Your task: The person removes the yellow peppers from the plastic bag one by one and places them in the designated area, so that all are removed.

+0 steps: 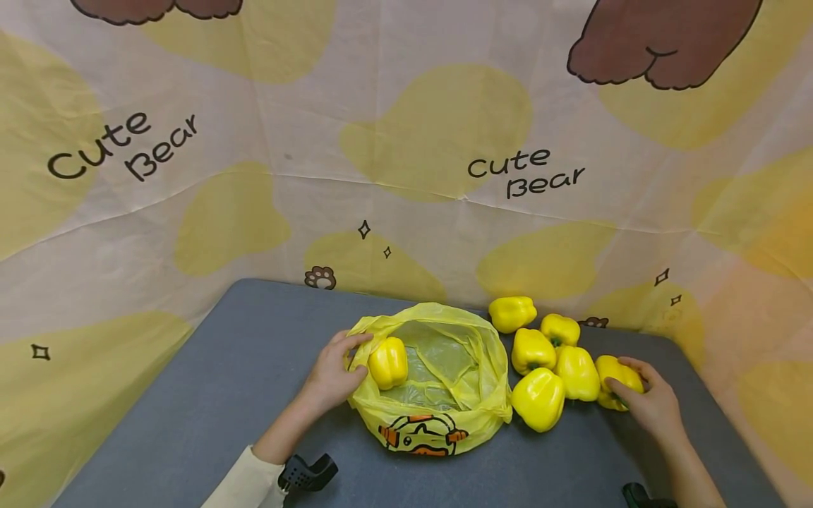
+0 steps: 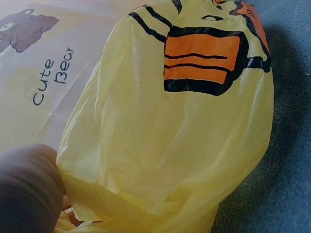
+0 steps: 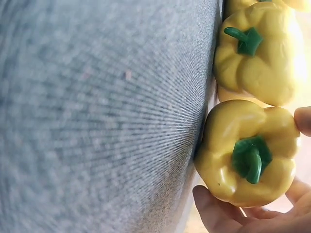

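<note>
Right hand fingers round pepper, left hand gripping bag rim

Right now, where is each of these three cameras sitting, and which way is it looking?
Head: worn on the head, looking down at the table, both hands and forearms showing.
Left wrist: on the left wrist, facing the yellow bag; a fingertip shows.
Right wrist: on the right wrist, facing the held pepper; fingertips show.
Shared: head and left wrist both show the bag.

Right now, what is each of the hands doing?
Left hand: grips the yellow plastic bag at its rim.
Right hand: holds a yellow bell pepper.
</note>
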`<state>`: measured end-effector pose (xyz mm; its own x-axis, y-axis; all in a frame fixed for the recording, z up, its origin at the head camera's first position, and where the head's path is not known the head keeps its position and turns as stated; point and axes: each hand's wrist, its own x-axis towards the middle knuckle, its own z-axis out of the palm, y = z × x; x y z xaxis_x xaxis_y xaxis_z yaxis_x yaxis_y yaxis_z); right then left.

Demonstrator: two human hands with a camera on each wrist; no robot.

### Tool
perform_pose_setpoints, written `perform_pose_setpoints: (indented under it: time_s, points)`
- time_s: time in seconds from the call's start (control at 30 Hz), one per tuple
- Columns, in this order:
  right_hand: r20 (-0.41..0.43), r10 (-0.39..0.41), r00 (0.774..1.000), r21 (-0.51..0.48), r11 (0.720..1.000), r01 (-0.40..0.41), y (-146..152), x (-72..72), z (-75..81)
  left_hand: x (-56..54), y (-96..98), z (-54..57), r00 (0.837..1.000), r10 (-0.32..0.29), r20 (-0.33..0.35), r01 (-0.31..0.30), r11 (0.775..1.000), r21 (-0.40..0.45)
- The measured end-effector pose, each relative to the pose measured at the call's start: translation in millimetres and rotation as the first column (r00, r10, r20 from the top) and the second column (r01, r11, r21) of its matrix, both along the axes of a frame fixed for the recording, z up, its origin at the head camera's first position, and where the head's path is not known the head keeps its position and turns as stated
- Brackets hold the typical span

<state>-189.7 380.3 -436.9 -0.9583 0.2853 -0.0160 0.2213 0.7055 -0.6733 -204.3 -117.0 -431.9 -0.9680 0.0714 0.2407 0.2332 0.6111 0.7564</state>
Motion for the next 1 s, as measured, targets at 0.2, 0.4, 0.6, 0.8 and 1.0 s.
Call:
perform_pose_setpoints:
  time_s: [0.2, 0.4, 0.6, 0.8, 1.0]
  points:
    - [-0.057, 0.026, 0.998, 0.031, 0.999, -0.024, -0.5, 2.9, 1.8, -0.5, 0.3, -0.6, 1.000, -0.002, -0.010, 0.002, 1.000, 0.009]
    - [-0.054, 0.030, 0.998, 0.028, 0.999, -0.028, -1.8, 5.4, 6.7, -1.0, 0.6, -1.1, 1.000, -0.002, -0.013, 0.002, 1.000, 0.012]
    - [-0.067, 0.019, 0.998, 0.031, 0.999, -0.017, -9.5, 9.1, 17.0, -1.4, 0.5, -1.5, 1.000, -0.004, -0.006, 0.004, 1.000, 0.017]
    - [-0.141, 0.007, 0.990, 0.083, 0.997, 0.005, -23.3, 12.6, 28.8, -1.5, 0.3, -1.9, 1.000, -0.003, 0.000, 0.003, 1.000, 0.010]
    - [-0.172, 0.008, 0.985, 0.087, 0.996, 0.008, -41.0, 15.8, 39.6, -1.7, 0.2, -2.8, 1.000, -0.007, -0.002, 0.007, 1.000, 0.010]
